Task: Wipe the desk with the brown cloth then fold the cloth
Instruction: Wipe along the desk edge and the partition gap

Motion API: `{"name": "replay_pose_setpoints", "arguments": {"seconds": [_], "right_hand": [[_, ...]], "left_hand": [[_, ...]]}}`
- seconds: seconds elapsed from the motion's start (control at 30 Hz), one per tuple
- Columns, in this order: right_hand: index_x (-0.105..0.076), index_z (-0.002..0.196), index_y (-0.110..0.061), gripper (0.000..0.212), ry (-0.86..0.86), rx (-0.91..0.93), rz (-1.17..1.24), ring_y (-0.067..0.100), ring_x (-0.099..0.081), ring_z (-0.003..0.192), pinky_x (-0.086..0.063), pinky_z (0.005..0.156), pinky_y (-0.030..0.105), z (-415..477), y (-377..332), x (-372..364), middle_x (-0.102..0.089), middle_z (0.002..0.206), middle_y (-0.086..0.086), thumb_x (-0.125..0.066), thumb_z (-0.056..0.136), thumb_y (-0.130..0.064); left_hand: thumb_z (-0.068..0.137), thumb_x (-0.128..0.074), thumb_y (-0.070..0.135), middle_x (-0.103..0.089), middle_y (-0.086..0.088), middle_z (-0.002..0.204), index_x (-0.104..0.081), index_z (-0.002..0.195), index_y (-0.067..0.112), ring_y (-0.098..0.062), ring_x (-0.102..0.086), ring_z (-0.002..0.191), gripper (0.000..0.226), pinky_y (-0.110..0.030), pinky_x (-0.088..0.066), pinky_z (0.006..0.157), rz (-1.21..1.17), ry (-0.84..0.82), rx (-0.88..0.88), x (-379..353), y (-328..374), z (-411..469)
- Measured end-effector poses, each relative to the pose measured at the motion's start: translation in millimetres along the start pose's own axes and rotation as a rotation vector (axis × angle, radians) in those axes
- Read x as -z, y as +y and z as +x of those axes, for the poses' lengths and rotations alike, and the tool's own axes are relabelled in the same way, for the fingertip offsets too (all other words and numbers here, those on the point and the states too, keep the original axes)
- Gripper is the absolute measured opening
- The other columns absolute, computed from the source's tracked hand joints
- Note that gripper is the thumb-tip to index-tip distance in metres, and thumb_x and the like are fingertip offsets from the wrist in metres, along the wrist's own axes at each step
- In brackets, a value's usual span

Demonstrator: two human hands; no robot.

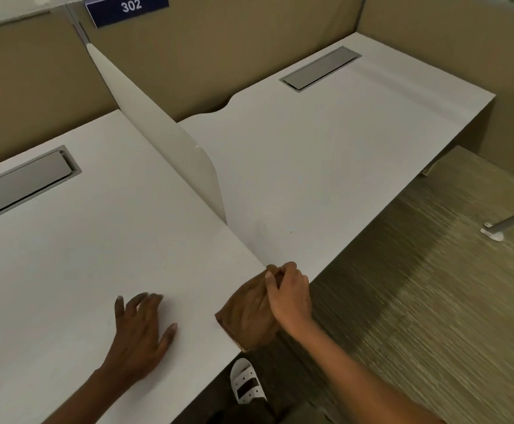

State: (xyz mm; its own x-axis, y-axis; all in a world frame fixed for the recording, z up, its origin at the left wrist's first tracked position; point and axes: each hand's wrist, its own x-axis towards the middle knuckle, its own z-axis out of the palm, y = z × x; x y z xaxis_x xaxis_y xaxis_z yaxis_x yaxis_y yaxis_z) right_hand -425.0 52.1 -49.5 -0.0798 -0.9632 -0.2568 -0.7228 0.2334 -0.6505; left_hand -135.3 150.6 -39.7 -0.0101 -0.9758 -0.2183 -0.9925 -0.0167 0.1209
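The left hand point(141, 328) is laid open and flat on the desk point(66, 270). The cloth point(246, 316), pinched in the right hand point(289, 295), overhangs the edge and could slip to the floor.

White desk point(66, 270), brown cloth point(246, 319) at its front edge under right hand point(289, 296).

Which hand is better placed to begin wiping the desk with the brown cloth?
Right. The right hand already has its grip on the brown cloth at the front edge of the desk. The left hand rests flat and empty, apart from the cloth.
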Motion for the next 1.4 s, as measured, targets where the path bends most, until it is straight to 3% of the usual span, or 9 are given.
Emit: {"name": "replay_pose_setpoints", "arguments": {"seconds": [0.2,0.43,0.53,0.63,0.8,0.93,1.13,1.23,1.4], "right_hand": [[-0.043,0.125,-0.017,0.047,0.006,0.07,0.039,0.014,-0.035,0.112,-0.038,0.094,0.028,5.7,12.7,-2.4,-0.043,0.125,0.005,-0.057,0.09,-0.047],[-0.044,0.134,-0.033,0.043,-0.243,0.149,0.097,0.017,-0.034,0.128,-0.038,0.105,0.039,31.9,21.2,5.0,-0.045,0.136,0.0,-0.048,0.094,-0.049],[-0.06,0.124,-0.029,0.035,-0.339,0.234,0.09,0.017,-0.042,0.125,-0.038,0.105,0.044,50.2,20.7,7.2,-0.057,0.129,-0.001,-0.048,0.095,-0.045],[-0.072,0.103,-0.02,0.027,-0.485,0.192,0.221,0.016,-0.059,0.103,-0.045,0.097,0.046,75.8,15.6,18.3,-0.068,0.11,0.001,-0.055,0.093,-0.038],[-0.07,0.099,-0.01,0.015,-0.88,0.244,0.25,0.023,-0.059,0.107,-0.047,0.095,0.035,119.0,23.2,38.4,-0.066,0.111,0.007,-0.057,0.091,-0.008],[-0.066,0.091,-0.013,0.02,-0.986,0.316,0.115,0.017,-0.059,0.093,-0.048,0.086,0.031,133.8,28.5,41.2,-0.064,0.096,0.0,-0.063,0.079,0.003],[-0.071,0.092,-0.011,0.015,-0.92,0.42,-0.01,0.009,-0.055,0.082,-0.041,0.073,0.024,136.3,42.2,44.4,-0.064,0.087,-0.005,-0.067,0.078,-0.007],[-0.074,0.091,-0.014,0.014,-0.681,0.431,0.02,0.019,-0.053,0.097,-0.041,0.083,0.032,140.2,41.1,45.6,-0.065,0.094,0.002,-0.068,0.078,-0.009],[-0.07,0.094,-0.025,0.021,-0.268,0.409,0.059,0.017,-0.032,0.099,-0.044,0.076,0.03,134.2,13.5,28.9,-0.045,0.094,-0.001,-0.055,0.091,-0.01]], "left_hand": [[0.091,-0.024,0.061,-0.059,-0.012,0.118,-0.058,0.109,0.012,-0.031,-0.049,0.114,0.062,-0.054,-0.03,0.108,-0.074,-0.001,-0.147,15.2,77.2,68.3],[0.092,-0.025,0.058,-0.06,-0.003,0.082,-0.054,0.081,0.017,-0.02,-0.046,0.077,0.051,-0.035,-0.039,0.074,0.009,0.028,-0.213,14.0,149.9,90.1],[0.093,-0.03,0.047,-0.061,-0.004,0.079,-0.045,0.079,0.02,-0.016,-0.038,0.072,0.034,-0.03,-0.029,0.064,0.005,-0.037,-0.089,18.0,162.0,94.9],[0.095,-0.046,0.041,-0.062,-0.003,0.087,-0.049,0.088,0.018,-0.017,-0.049,0.074,0.024,-0.029,-0.041,0.066,-0.143,-0.152,0.019,23.7,167.7,100.9],[0.096,-0.051,0.026,-0.059,0.001,0.085,-0.046,0.079,0.023,-0.017,-0.052,0.077,0.018,-0.022,-0.037,0.06,-0.407,-0.202,0.125,38.1,175.3,97.9],[0.098,-0.044,0.03,-0.058,0.002,0.084,-0.046,0.079,0.023,-0.014,-0.052,0.074,0.02,-0.022,-0.04,0.063,-0.43,-0.158,0.14,45.5,187.9,89.1],[0.096,-0.049,0.03,-0.056,0.004,0.085,-0.049,0.085,0.025,-0.012,-0.053,0.074,0.012,-0.023,-0.044,0.067,-0.389,-0.111,0.106,45.0,202.9,72.8],[0.094,-0.05,0.033,-0.055,0.007,0.083,-0.05,0.086,0.025,-0.01,-0.051,0.07,0.011,-0.017,-0.038,0.061,-0.393,-0.049,0.119,45.1,203.8,74.4],[0.094,-0.051,0.032,-0.053,0.007,0.079,-0.05,0.086,0.025,-0.007,-0.049,0.065,0.01,-0.019,-0.034,0.055,-0.353,0.102,0.185,47.0,197.1,93.5]]}}
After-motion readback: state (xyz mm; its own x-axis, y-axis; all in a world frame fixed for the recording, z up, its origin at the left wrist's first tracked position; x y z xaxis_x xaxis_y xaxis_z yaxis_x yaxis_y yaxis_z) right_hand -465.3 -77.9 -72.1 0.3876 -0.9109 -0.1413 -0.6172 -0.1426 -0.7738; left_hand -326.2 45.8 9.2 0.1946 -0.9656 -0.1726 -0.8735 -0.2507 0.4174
